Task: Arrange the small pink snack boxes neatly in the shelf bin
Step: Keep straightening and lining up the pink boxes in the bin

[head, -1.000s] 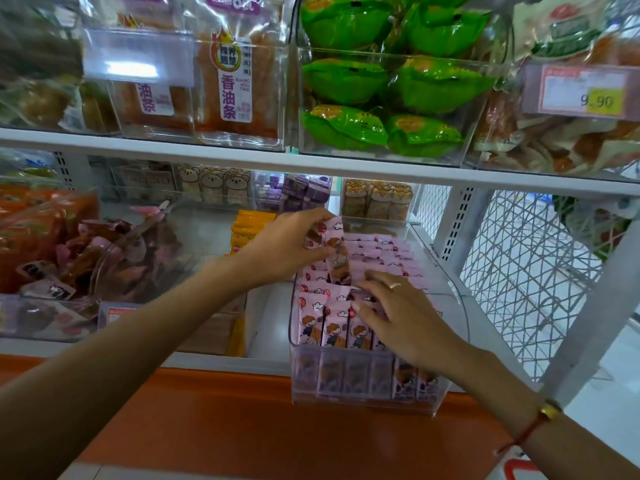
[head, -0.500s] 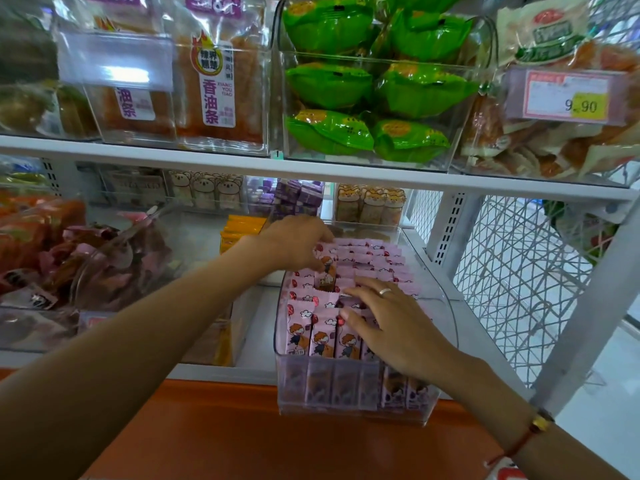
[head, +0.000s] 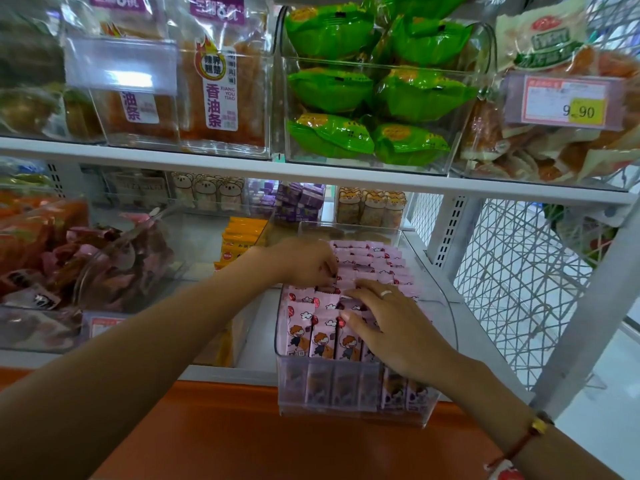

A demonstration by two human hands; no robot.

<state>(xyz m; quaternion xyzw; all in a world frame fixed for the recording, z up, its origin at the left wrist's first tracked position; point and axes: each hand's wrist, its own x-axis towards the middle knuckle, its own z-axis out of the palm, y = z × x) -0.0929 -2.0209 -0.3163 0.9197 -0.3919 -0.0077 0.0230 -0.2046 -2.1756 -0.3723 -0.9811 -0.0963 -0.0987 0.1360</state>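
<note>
From the head view, your left hand (head: 304,263) reaches to the middle of the clear shelf bin (head: 446,306), fingers curled down and pinching at the small pink snack boxes (head: 367,258) where the far rows meet the near ones. What exactly it holds you cannot tell, since the fingertips are buried among the packs. Your right hand (head: 391,327) lies flat on the near rows, fingers nearly straight and spread, pressing the tops and gripping nothing.

The boxes fill the bin: the near rows stand upright with the cartoon faces toward you, the far rows lean back and overlap like tiles. The bin sits at the right end of the lower shelf, its near wall overhanging the orange ledge (head: 242,438).

To do this step well, keep the right hand as a steady brace so the near rows do not topple, and use the left hand to seat 1 box at a time upright, face forward, level with its neighbours. Then nudge the leaning far rows toward you until the gap closes.

Hard to make out: the boxes under your right palm, the far end of the bin beneath the upper shelf (head: 311,174), and how many layers lie underneath.
</note>
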